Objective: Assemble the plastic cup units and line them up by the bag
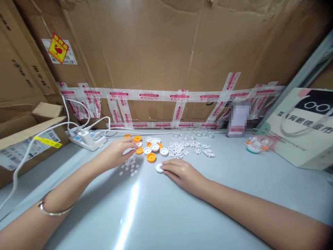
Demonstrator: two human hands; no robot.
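Observation:
My left hand (119, 151) reaches to a group of orange and white round caps, its thumb and fingers closing at the edge of an orange cap (139, 150). Nearer to me, my right hand (185, 175) grips the rim of a white round cap (159, 168) that rests on the table. Between the hands lie another orange cap (151, 158) and several white caps (155, 147). Small translucent discs (131, 166) are scattered below my left hand. A pile of small white plastic parts (178, 149) spreads beyond my right hand.
Clear plastic pieces (194, 132) line the back of the grey table (166, 215). A power strip (88, 139) with white cables and an opened carton (33, 146) are at left. On the right stand a phone (238, 119), several assembled clear-topped pieces (256, 144) and a paper bag (301, 132).

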